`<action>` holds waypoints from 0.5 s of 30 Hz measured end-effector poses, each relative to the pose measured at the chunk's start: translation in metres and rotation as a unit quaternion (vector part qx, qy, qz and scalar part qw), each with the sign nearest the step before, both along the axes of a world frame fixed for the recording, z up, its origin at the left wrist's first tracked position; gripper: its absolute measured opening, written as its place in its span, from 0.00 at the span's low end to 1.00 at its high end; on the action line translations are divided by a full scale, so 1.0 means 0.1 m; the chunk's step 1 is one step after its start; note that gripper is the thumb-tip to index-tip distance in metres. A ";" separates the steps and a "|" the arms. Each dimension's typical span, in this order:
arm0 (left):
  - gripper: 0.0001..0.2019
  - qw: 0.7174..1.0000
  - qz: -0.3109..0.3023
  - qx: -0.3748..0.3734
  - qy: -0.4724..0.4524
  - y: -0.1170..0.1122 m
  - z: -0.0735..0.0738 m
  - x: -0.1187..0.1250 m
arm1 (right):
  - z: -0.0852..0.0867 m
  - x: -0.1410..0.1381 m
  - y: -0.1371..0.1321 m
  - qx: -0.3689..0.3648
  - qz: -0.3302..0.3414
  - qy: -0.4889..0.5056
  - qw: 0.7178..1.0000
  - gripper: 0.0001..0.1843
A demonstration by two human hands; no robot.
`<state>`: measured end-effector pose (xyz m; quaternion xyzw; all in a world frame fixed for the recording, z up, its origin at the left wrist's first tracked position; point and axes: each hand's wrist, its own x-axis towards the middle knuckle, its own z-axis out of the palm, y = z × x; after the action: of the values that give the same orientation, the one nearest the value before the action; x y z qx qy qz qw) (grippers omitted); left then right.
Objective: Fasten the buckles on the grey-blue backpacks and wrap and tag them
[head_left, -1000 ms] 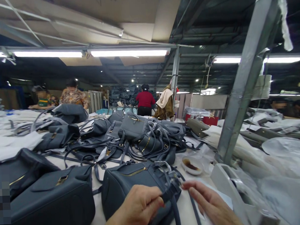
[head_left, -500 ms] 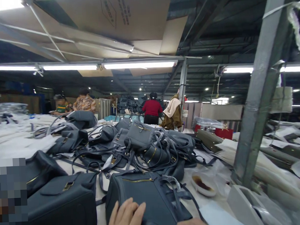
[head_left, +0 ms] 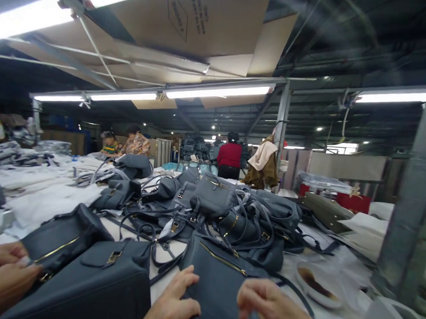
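Note:
A grey-blue leather bag [head_left: 221, 276] with a gold zip lies in front of me on the table. My left hand [head_left: 173, 302] grips its near left edge, fingers on top and thumb curled under. My right hand [head_left: 265, 303] hovers over the bag's near right side with its fingers curled down. Motion blur hides whether it holds anything.
Another person's hands [head_left: 9, 276] reach in at the left beside a dark bag [head_left: 61, 241]. A larger grey-blue bag [head_left: 88, 292] lies to my left. A pile of bags and straps [head_left: 222, 211] fills the middle. A dish of brown liquid [head_left: 317, 284] and a metal post [head_left: 410, 235] stand at right. People work at the back.
My view has swung left and up. My right hand let go of the strap and now sits over the bag. Another person's hands have come into view at the left.

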<state>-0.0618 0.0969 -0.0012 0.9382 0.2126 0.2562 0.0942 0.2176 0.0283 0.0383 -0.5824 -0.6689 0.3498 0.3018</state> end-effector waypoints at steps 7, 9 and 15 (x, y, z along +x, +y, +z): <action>0.21 0.997 -0.010 0.076 -0.024 0.14 -0.16 0.06 | 0.05 0.35 0.81 0.091 -0.091 -0.155 0.979 0.27; 0.18 0.995 0.014 0.092 -0.035 0.11 -0.09 0.05 | -0.03 0.33 1.00 0.083 -0.077 -0.155 0.981 0.23; 0.18 0.990 0.079 0.115 -0.018 0.03 0.11 0.09 | 0.06 0.36 1.22 0.085 -0.098 -0.131 0.983 0.10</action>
<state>-0.0531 0.1000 0.0101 0.9183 0.2536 0.3026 -0.0306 0.2532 0.1504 0.0445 -0.6581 -0.6695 0.1813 0.2929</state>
